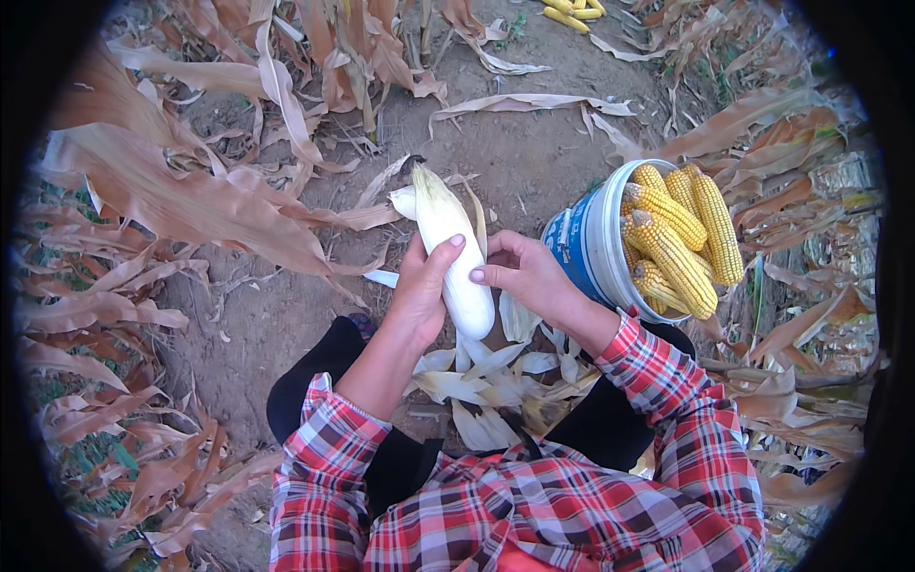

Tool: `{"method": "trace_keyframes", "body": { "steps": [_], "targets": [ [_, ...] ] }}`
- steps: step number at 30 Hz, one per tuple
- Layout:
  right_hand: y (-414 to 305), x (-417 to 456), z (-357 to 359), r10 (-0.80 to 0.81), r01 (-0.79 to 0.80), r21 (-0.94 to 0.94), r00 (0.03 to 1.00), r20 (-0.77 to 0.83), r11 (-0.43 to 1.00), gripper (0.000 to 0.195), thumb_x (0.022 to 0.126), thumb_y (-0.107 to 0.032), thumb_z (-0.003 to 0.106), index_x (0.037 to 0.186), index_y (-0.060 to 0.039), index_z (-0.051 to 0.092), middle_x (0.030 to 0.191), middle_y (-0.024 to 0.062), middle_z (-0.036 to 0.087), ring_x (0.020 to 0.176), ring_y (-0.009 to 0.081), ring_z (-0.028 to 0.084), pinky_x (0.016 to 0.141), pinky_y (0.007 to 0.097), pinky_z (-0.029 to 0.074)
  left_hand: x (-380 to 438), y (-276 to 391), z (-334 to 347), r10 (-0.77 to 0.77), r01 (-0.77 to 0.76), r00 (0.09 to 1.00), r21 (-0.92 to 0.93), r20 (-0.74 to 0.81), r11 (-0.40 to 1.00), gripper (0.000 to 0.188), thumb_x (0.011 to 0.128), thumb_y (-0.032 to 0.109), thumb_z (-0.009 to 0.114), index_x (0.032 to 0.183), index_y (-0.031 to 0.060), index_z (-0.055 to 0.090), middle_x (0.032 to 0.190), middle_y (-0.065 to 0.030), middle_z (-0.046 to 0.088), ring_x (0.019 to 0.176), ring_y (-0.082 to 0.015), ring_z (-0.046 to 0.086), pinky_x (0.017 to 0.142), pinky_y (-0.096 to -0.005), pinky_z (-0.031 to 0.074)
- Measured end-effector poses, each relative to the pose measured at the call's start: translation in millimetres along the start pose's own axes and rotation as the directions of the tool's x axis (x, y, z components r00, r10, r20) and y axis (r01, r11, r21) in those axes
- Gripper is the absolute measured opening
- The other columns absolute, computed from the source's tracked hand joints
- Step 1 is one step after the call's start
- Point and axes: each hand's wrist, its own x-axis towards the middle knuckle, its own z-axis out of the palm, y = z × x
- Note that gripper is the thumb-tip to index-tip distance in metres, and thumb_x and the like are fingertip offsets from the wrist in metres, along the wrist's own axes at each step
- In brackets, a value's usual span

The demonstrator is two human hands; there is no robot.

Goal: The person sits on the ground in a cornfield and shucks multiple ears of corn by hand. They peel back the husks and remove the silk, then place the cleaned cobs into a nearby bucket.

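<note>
An ear of corn wrapped in pale, whitish husk lies tilted in front of me, its dark silk tip pointing away. My left hand grips it from the left, with the thumb along its top. On the other side, my right hand has thumb and fingers at the ear's edge, by a narrow strip of husk that stands off from the ear. Whether the right fingers pinch that strip is hard to see. Stripped husks are piled between my legs, below the ear.
A blue and white bucket of bare yellow corn cobs stands close by my right forearm, tipped toward the right. More yellow cobs lie on the soil at the top. Dry corn leaves reach in from the left, and stalks line the right.
</note>
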Motion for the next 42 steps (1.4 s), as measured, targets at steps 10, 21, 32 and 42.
{"method": "trace_keyframes", "body": {
  "steps": [10,21,32,42],
  "targets": [
    [-1.4,11.5,-17.7,0.107,-0.089,0.518,0.994,-0.003,0.850,0.008,0.093,-0.011,0.056,0.089,-0.0084,0.050,0.078,0.0007,0.057,0.064,0.0077,0.053,0.057,0.0248,0.047,25.0,-9.7,-8.3,-0.109,0.108,0.994,-0.055,-0.018,0.993,0.043,0.092,0.034,0.059,0.118,0.0017,0.048,0.098,-0.0098,0.059,0.087,-0.0223,0.061,0.082,-0.0392,0.053],
    [27.3,-29.2,-16.6,0.100,0.306,-0.603,0.833,0.544,0.736,0.038,0.086,-0.027,0.066,0.106,-0.0003,0.049,0.099,0.0119,0.057,0.094,0.0260,0.057,0.081,0.0393,0.046,25.4,52.6,-12.9,0.234,-0.256,0.887,-0.004,-0.397,0.967,0.049,0.090,0.040,0.062,0.122,0.0045,0.049,0.107,-0.0096,0.058,0.098,-0.0220,0.058,0.085,-0.0398,0.049],
    [12.3,11.8,-8.6,-0.055,0.055,0.092,0.998,-0.008,0.994,0.070,0.088,-0.044,0.064,0.133,0.0023,0.035,0.114,0.0162,0.056,0.105,0.0211,0.057,0.087,0.0326,0.047,21.7,-13.0,-4.2,-0.017,0.025,0.999,0.194,-0.045,0.981,0.045,0.096,0.041,0.053,0.126,0.0071,0.050,0.114,-0.0062,0.056,0.106,-0.0171,0.053,0.090,-0.0353,0.043],
    [6.1,5.6,-6.9,-0.029,0.016,0.089,0.989,0.142,0.996,0.048,0.099,-0.040,0.045,0.122,0.0028,0.049,0.099,0.0104,0.060,0.087,0.0183,0.060,0.077,0.0306,0.047,13.8,-9.1,3.7,-0.104,0.104,0.994,-0.006,0.017,0.995,0.054,0.091,0.039,0.062,0.132,0.0109,0.041,0.123,-0.0058,0.051,0.115,-0.0207,0.050,0.098,-0.0430,0.041]
  ]
}}
